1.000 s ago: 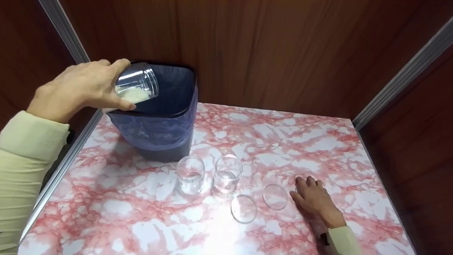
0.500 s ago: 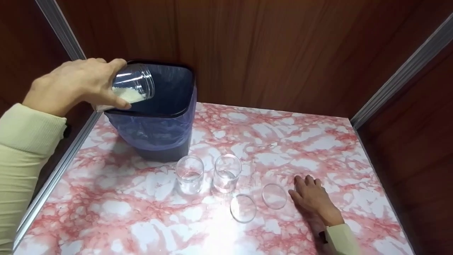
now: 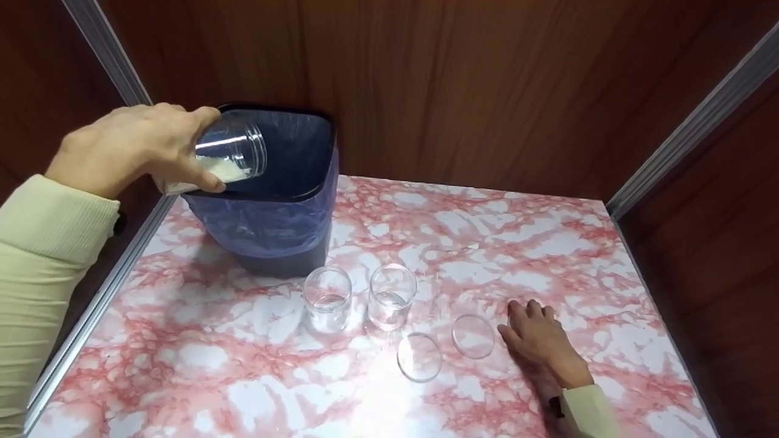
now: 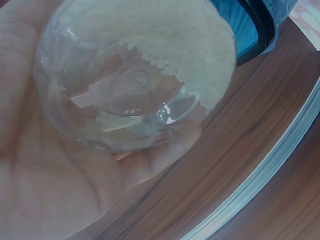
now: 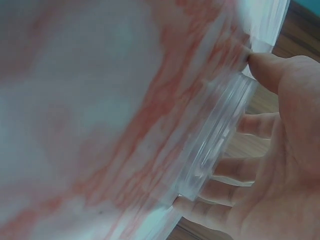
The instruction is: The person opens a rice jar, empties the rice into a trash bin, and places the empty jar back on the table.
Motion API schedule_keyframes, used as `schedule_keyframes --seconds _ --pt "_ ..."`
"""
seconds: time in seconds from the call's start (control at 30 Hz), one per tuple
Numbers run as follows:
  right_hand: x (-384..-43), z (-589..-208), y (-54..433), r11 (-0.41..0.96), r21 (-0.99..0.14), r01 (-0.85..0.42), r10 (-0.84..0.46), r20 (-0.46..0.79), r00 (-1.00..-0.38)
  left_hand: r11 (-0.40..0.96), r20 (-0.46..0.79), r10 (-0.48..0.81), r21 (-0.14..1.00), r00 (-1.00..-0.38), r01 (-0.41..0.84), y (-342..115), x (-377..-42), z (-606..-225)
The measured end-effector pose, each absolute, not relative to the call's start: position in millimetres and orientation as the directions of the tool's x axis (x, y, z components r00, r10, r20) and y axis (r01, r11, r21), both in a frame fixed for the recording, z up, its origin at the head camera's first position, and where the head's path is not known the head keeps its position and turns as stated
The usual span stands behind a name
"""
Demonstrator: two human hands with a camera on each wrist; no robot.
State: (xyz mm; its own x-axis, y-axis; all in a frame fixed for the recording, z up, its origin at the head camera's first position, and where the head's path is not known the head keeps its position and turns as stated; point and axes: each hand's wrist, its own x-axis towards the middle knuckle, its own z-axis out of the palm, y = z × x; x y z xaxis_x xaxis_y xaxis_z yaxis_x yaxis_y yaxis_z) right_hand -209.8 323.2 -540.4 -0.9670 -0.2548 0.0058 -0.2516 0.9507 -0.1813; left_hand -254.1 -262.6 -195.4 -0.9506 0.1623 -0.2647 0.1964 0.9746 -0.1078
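My left hand (image 3: 143, 149) grips a clear jar (image 3: 228, 152) tilted on its side, mouth over the bin (image 3: 280, 158). White grainy stuff (image 4: 165, 30) lies along the jar's lower side, seen through the jar's base in the left wrist view. On the marbled table, my right hand (image 3: 538, 340) stays low with its thumb and fingers curved around a clear ribbed lid (image 5: 215, 140). The hand hides that lid in the head view. Two clear round lids, one nearer (image 3: 420, 358) and one beside the right thumb (image 3: 473, 336), lie flat.
Two clear open jars, a left one (image 3: 327, 301) and a right one (image 3: 391, 298), stand upright in front of the bin. A purple bag (image 3: 268, 228) lines the bin and folds over its rim. Wooden panels (image 3: 426, 91) with metal edges enclose the table.
The tilted jar stays over the bin, its mouth tipped slightly further down than a second ago. The white stuff inside shows as a smaller patch. My right hand has stayed put.
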Motion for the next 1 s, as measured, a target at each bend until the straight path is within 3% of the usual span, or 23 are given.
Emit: schedule_keyframes --seconds 1.0 --pt "-209.1 -542.7 324.3 0.954 -0.164 -0.251 -0.25 0.026 -0.968 0.967 -0.288 0.143 -0.163 -0.947 0.195 -254.7 -257.3 -188.2"
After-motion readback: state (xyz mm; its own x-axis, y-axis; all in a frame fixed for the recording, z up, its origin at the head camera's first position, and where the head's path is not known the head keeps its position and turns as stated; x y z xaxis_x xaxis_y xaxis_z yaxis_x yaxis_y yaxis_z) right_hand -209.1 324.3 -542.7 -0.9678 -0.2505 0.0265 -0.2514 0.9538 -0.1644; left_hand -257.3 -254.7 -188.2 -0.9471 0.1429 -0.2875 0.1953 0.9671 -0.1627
